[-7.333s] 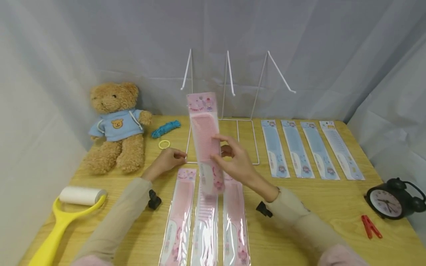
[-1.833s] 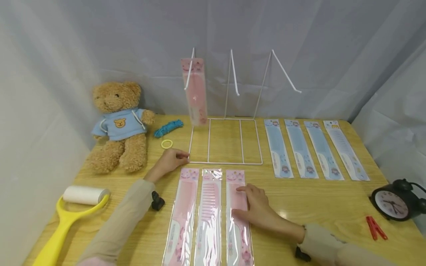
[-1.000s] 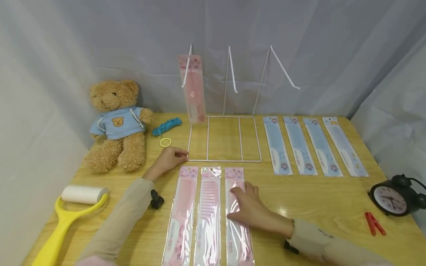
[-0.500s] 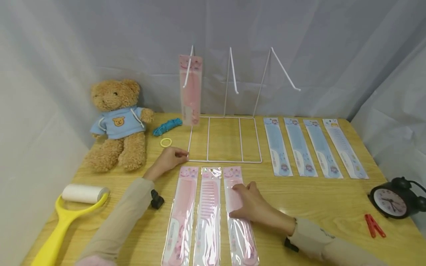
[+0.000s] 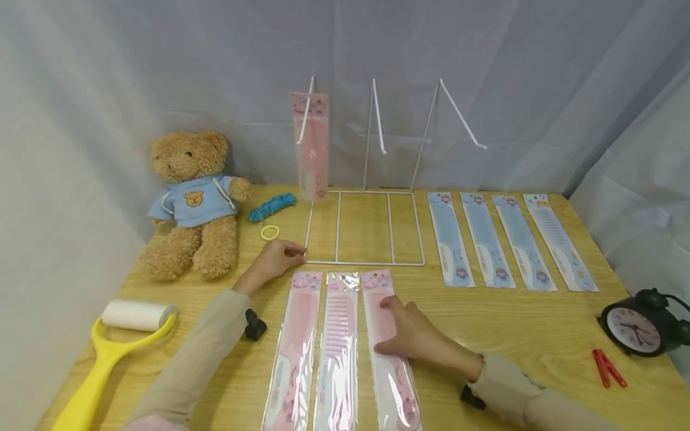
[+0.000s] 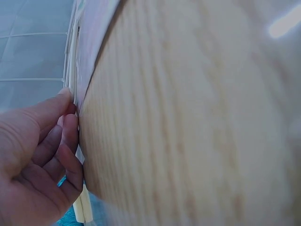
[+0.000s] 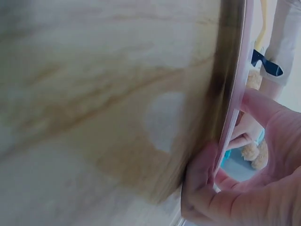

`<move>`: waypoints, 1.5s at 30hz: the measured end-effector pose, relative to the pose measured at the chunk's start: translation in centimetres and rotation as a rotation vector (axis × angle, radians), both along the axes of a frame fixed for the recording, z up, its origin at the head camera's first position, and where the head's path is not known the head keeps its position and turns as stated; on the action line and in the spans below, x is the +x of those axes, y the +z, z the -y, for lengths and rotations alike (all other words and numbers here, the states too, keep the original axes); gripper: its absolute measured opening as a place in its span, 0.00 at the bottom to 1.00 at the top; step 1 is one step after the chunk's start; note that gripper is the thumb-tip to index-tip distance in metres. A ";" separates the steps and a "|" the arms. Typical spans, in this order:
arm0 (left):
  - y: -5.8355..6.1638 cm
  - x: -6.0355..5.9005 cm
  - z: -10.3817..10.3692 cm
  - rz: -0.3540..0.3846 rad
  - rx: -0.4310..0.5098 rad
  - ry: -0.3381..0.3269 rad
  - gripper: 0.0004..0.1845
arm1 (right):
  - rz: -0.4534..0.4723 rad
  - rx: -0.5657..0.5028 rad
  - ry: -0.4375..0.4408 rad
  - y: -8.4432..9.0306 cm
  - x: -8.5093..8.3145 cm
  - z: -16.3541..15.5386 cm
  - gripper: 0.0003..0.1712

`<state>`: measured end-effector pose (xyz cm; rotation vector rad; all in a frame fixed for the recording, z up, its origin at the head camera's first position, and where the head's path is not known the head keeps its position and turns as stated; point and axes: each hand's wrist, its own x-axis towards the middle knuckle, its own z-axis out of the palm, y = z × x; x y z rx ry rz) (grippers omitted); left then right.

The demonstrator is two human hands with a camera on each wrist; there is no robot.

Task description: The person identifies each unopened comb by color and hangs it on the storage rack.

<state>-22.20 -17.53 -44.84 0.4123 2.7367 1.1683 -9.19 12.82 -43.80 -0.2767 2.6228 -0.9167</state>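
Observation:
My left hand (image 5: 272,260) pinches the front left corner of the white wire display rack (image 5: 366,263); in the left wrist view, thumb and fingers (image 6: 66,101) close on its wire. My right hand (image 5: 417,335) grips the rightmost pink packaged comb (image 5: 385,383) by its right edge, thumb on one face and fingers curled at the other in the right wrist view. That comb lies slightly askew. Beside it lie a middle wide-toothed pink comb (image 5: 338,326) and a left pink comb (image 5: 299,323), both packaged. Another packaged pink comb (image 5: 312,155) hangs from the rack's left hook.
Blue packaged combs (image 5: 446,233) and a paler one (image 5: 560,239) lie in a row at right. Around the table are a teddy bear (image 5: 196,203), blue cord (image 5: 272,207), yellow ring (image 5: 270,233), lint roller (image 5: 137,315), black alarm clock (image 5: 633,326) and red clip (image 5: 609,368).
The comb my right hand held up earlier now hangs on the left hook. My right hand has come down to the rightmost pink comb, whose lower end has swung right. My left hand stays.

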 end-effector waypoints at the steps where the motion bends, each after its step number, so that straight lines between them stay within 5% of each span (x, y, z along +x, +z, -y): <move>1: 0.0 0.0 0.0 0.000 0.000 0.002 0.13 | 0.003 -0.006 -0.003 0.0 0.0 -0.1 0.47; 16: 0.1 0.1 0.0 0.002 0.001 0.002 0.13 | 0.019 -0.252 -0.007 -0.4 -0.3 -2.5 0.38; 25: 0.2 0.2 0.0 0.002 -0.006 0.001 0.13 | 0.062 -0.279 -0.086 1.3 -0.3 -2.8 0.35; 31: 0.2 0.4 0.0 -0.002 0.001 0.000 0.13 | 0.047 -0.456 -0.073 2.7 -1.1 -2.8 0.33; 45: 0.4 0.3 0.0 0.013 0.009 0.000 0.14 | -0.197 -0.761 0.115 4.9 -3.2 0.4 0.31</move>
